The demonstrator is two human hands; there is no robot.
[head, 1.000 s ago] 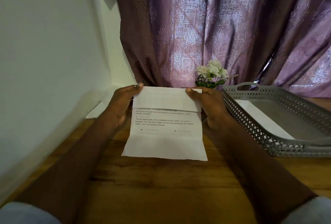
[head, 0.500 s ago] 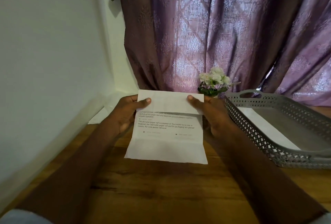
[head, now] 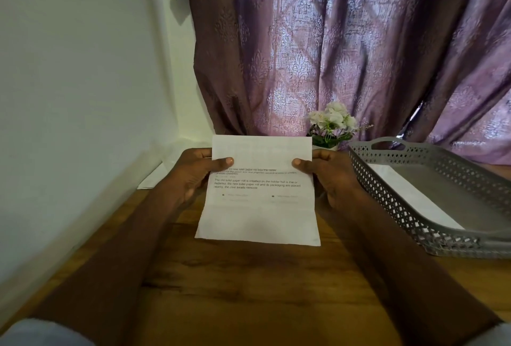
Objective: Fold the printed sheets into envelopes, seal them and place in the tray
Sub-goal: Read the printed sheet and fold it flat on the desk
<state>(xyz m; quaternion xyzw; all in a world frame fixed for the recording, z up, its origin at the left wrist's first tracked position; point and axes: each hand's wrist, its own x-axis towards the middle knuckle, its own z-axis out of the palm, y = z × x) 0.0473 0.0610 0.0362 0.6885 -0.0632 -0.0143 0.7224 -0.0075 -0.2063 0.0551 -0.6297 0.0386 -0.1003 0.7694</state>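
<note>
- The curtain hangs behind the wooden table, and a white wall closes the left side.
- The grey tray stands to the right, near the right arm, probably so that a finished envelope goes in with a short reach; something white and flat already lies inside it.
- The printed sheet is in the middle, its top part turned down over the text, its bottom edge on the table.
- The left hand pinches the left edge of the sheet, thumb on front, the other fingers behind.
- The right hand pinches the right edge the same way, likely to keep the fold straight.
- A small pot of flowers stands behind.
</note>
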